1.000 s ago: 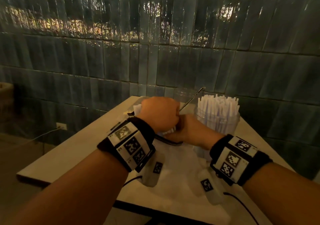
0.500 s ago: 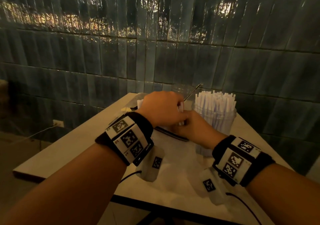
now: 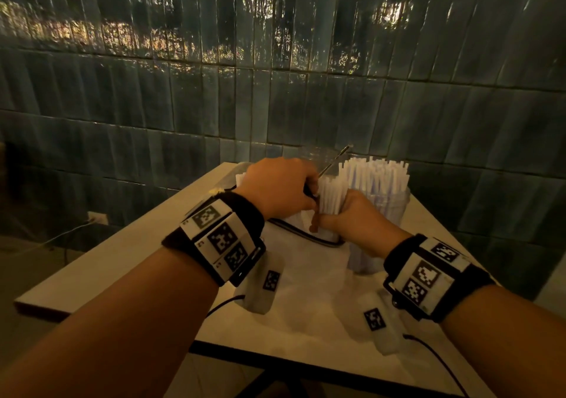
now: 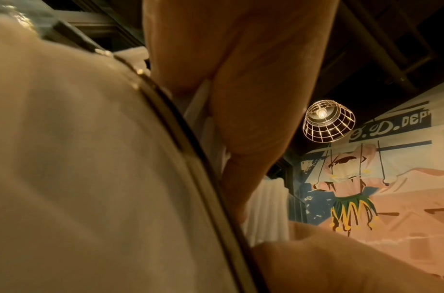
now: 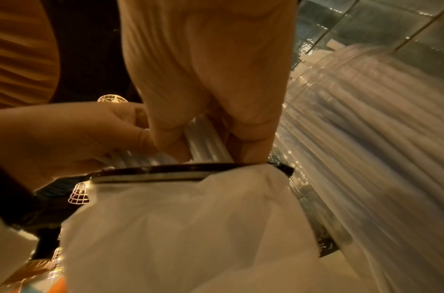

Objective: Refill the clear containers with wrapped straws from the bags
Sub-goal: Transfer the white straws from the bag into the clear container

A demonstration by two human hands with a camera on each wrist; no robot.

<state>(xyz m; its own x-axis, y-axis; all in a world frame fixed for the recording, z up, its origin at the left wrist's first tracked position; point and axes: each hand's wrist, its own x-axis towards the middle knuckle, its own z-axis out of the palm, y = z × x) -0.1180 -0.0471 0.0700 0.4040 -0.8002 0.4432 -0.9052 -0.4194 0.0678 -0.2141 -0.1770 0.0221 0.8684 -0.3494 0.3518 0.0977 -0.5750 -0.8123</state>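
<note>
Head view: nearest, the white bag [image 3: 306,263] lies on the bench [image 3: 128,253] under both wrists, its dark-edged mouth facing away so straws can slide out. Just past it, the left hand [image 3: 277,191] and right hand [image 3: 356,218] are both curled around one bundle of wrapped straws [image 3: 329,197] (probably squaring it before transfer). Right of the hands stands a clear container [image 3: 379,214], already crowded with upright straws. Beyond the hands rises a tiled wall [image 3: 275,76].

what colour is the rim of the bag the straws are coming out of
Black, on a white fabric bag; the rim shows best in the right wrist view.
</note>
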